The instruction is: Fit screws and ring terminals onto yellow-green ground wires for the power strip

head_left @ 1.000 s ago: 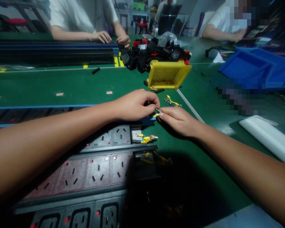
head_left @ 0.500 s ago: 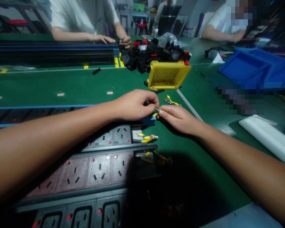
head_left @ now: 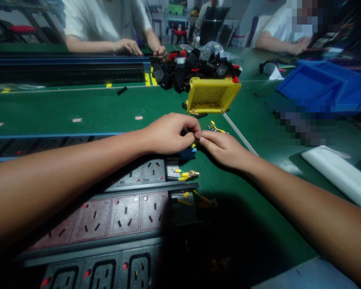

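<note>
My left hand point(head_left: 173, 134) is closed in a pinch at the end of the blue-edged socket strip point(head_left: 189, 153), on a yellow-sleeved wire terminal point(head_left: 194, 144) that is mostly hidden. Thumb and fingers of my right hand point(head_left: 227, 149) are pinched against the left fingertips, around a small brass screw that the fingers now cover. Just below, a brass bolt point(head_left: 193, 173) runs through yellow wire terminals at the end of the neighbouring socket strip point(head_left: 153, 171). Nearer me lies a strip with reddish sockets point(head_left: 125, 216), then another with dark sockets point(head_left: 106, 269).
Beyond my hands, a yellow bin point(head_left: 214, 95) lies tipped with small brass parts inside, before a pile of black and red sockets point(head_left: 195, 66). A yellow-handled tool point(head_left: 218, 127) lies nearby. Blue bins point(head_left: 321, 86) and a white bar point(head_left: 338, 174) sit right. Two people work opposite.
My right fingertips have moved in against the left ones, covering the thin brass-coloured piece that showed between them. The hand of the person opposite has shifted slightly.
</note>
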`<action>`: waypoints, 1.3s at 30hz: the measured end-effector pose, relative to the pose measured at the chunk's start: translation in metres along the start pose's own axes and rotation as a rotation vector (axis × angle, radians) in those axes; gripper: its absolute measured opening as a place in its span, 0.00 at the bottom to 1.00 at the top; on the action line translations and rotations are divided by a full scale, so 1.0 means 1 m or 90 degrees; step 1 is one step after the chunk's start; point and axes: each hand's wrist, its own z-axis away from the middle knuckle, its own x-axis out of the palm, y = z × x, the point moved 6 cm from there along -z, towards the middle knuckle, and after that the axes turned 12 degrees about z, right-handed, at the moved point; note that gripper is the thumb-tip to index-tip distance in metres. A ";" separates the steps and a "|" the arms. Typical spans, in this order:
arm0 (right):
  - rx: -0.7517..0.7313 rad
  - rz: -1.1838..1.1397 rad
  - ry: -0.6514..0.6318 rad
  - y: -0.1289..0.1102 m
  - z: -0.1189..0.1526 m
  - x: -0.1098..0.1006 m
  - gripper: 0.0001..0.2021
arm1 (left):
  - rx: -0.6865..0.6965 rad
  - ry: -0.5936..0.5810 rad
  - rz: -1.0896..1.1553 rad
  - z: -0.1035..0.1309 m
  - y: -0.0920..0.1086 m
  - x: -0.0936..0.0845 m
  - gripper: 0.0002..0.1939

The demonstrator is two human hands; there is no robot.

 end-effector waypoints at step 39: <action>0.014 -0.094 0.037 -0.008 0.002 -0.008 0.14 | 0.022 -0.108 -0.048 0.001 -0.001 0.011 0.10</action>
